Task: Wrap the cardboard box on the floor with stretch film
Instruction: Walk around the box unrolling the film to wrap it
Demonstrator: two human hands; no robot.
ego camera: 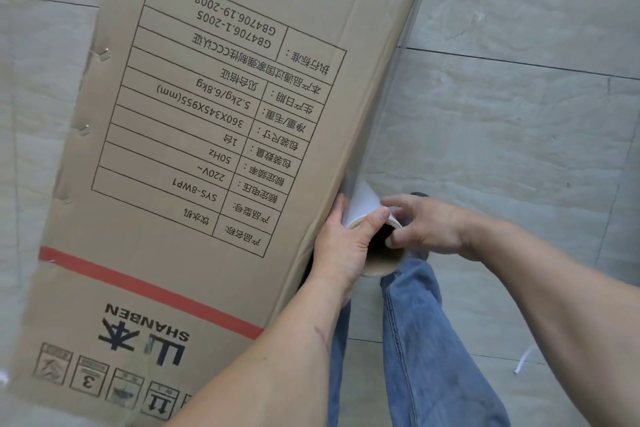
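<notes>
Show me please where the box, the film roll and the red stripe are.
box (166, 135): head view, printed side face.
film roll (375, 263): head view, inner wall of its cardboard core.
red stripe (138, 288): head view, middle of the stripe on the box.

The cardboard box (194, 135) is running off the top and bottom edges, so its ends are not showing. The left hand (343, 243) is hiding part of the film roll (375, 246) (mostly its near side). The small pictures printed along the box's bottom are looking too blurry to read.
</notes>
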